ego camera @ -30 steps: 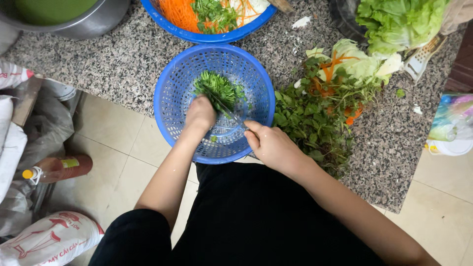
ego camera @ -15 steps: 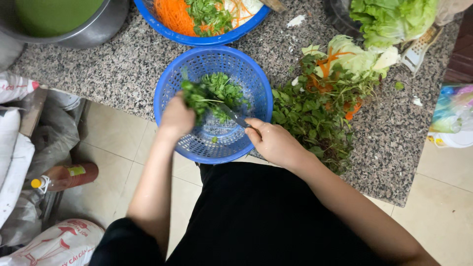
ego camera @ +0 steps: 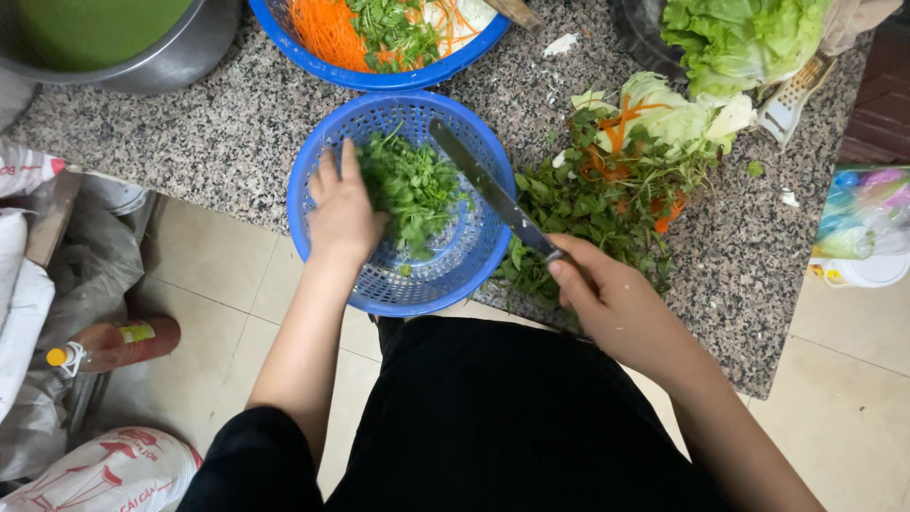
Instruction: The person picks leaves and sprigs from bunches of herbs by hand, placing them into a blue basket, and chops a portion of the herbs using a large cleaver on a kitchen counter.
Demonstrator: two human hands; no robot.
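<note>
We press chopped herbs (ego camera: 412, 185) down in the blue colander (ego camera: 313, 156) with our left hand (ego camera: 341, 213), grip flat and released. Our right hand (ego camera: 616, 303) clenches the knife (ego camera: 493, 194) over the rim. The leafy pile (ego camera: 607, 199) right on the desk (ego camera: 190, 142) looks uncut.

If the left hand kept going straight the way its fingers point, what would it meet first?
The left hand points up the picture inside the blue colander. It would probably meet the colander's far wall first, then the second blue basket behind it. The herbs lie just beside that line.
</note>
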